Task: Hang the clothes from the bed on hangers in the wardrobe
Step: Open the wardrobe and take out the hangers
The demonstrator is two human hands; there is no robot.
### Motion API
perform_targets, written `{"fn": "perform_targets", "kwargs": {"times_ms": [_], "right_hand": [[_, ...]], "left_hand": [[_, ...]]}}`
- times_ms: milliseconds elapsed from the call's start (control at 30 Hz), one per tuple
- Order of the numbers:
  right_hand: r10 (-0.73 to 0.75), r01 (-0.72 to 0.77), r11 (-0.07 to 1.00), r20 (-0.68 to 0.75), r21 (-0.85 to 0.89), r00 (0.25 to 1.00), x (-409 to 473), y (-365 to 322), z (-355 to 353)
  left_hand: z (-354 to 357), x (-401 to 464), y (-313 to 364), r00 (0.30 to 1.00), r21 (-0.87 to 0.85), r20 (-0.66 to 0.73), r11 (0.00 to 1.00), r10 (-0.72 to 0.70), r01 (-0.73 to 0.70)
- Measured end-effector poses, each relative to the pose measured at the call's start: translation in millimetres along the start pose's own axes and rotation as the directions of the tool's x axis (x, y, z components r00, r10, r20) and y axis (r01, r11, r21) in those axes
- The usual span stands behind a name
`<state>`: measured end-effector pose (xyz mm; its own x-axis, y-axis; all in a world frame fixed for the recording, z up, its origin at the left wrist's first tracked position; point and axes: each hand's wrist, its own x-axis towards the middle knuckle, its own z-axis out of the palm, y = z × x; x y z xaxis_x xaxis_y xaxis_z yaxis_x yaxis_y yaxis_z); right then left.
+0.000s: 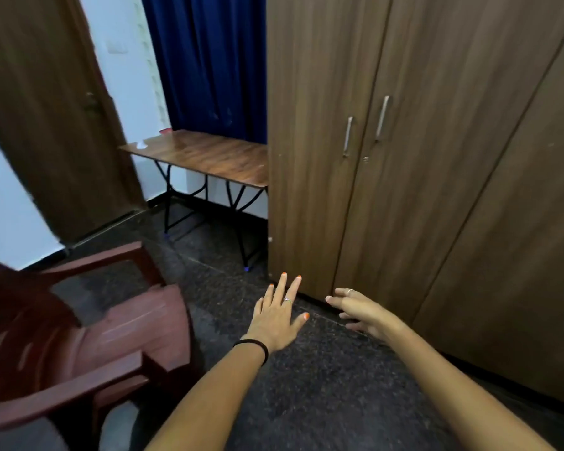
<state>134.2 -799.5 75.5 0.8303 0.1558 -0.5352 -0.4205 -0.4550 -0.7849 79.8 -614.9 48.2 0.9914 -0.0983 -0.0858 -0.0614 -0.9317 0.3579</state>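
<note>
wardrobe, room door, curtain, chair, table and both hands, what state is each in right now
wardrobe: both handled doors closed
room door: swung open
curtain: drawn across
chair: upright, nobody in it
table: standing, small items at its far corner
left hand: open, fingers spread, holding nothing
right hand: open, relaxed, holding nothing

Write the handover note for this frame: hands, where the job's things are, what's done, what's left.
Left hand: open, fingers spread, holding nothing.
Right hand: open, fingers relaxed, holding nothing, low in front of the wardrobe.
Wardrobe: both doors closed, two metal handles untouched.
Bed, clothes and hangers: not in view.
Nearby: a red chair on the left, a wooden table beside the wardrobe.
Done: nothing that shows here.
Left: open the wardrobe, fetch the clothes, hang each one inside.
</note>
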Motion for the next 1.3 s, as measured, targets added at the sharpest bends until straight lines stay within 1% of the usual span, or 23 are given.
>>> {"fn": "perform_targets", "kwargs": {"times_ms": [67,100,167,233,400,500,567,633,667,733,800,900,967,1067,1133,1233,1300], "right_hand": [[-0.076,0.077,0.996,-0.026,0.035,0.997,0.9,0.9,-14.4],[-0.126,0.129,0.991,-0.062,0.043,0.990,3.3,0.5,-20.9],[-0.204,0.210,0.977,-0.134,0.034,0.970,9.7,-2.8,-32.2],[-0.258,0.266,0.964,-0.173,0.023,0.951,17.1,-9.2,-41.4],[-0.332,0.335,0.942,-0.261,-0.032,0.907,52.1,-27.2,-64.0],[-0.352,0.351,0.934,-0.311,-0.061,0.883,81.8,-44.7,-80.4],[-0.361,0.349,0.932,-0.325,-0.099,0.874,100.6,-63.1,-94.3],[-0.389,0.369,0.921,-0.376,-0.128,0.841,142.6,-91.2,-117.4],[-0.397,0.368,0.918,-0.379,-0.150,0.836,147.4,-97.2,-122.6],[-0.402,0.365,0.916,-0.403,-0.169,0.822,173.3,-117.6,-137.2],[-0.400,0.358,0.917,-0.436,-0.179,0.806,212.9,-146.7,-155.8],[-0.398,0.340,0.917,-0.498,-0.208,0.771,262.6,-187.2,-184.9],[-0.419,0.323,0.907,-0.520,-0.269,0.745,293.9,-209.5,-205.4],[-0.427,0.229,0.892,-0.559,-0.390,0.711,327.8,-241.5,-231.5],[-0.456,0.201,0.876,-0.613,-0.439,0.645,344.1,-264.4,-244.1],[-0.501,0.237,0.863,-0.692,-0.446,0.520,365.0,-289.3,-254.7],[-0.512,0.267,0.859,-0.741,-0.437,0.434,376.3,-298.2,-258.3]], "left_hand": [[0.0,16.1,14.5,0.999,0.025,-0.026,0.999,0.036,-0.036],[0.2,24.5,20.2,0.997,0.043,-0.045,0.998,0.056,-0.054],[2.3,42.8,26.4,0.994,0.080,-0.073,0.994,0.085,-0.079],[3.1,60.8,29.1,0.992,0.101,-0.076,0.990,0.104,-0.096],[0.3,123.5,21.9,0.986,0.113,-0.060,0.983,0.154,-0.147],[-4.6,178.7,13.5,0.985,0.129,-0.056,0.980,0.161,-0.153],[-15.5,222.0,14.3,0.988,0.039,-0.077,0.991,0.133,-0.130],[-32.8,288.7,22.3,0.984,-0.084,-0.116,0.986,0.134,-0.144],[-38.9,299.4,28.3,0.982,-0.136,-0.145,0.980,0.123,-0.143],[-60.0,335.5,40.8,0.964,-0.168,-0.199,0.963,0.178,-0.212],[-80.3,390.6,47.8,0.933,-0.139,-0.257,0.946,0.253,-0.294],[-118.3,467.7,62.6,0.878,-0.037,-0.324,0.923,0.351,-0.382],[-143.0,515.0,80.1,0.839,-0.032,-0.359,0.893,0.409,-0.449],[-176.6,574.3,114.4,0.746,0.026,-0.442,0.838,0.499,-0.545],[-194.5,602.6,138.8,0.684,0.086,-0.477,0.804,0.552,-0.589],[-212.3,630.7,165.6,0.590,0.243,-0.506,0.761,0.629,-0.602],[-219.9,644.9,176.2,0.543,0.317,-0.510,0.732,0.667,-0.603]]}}
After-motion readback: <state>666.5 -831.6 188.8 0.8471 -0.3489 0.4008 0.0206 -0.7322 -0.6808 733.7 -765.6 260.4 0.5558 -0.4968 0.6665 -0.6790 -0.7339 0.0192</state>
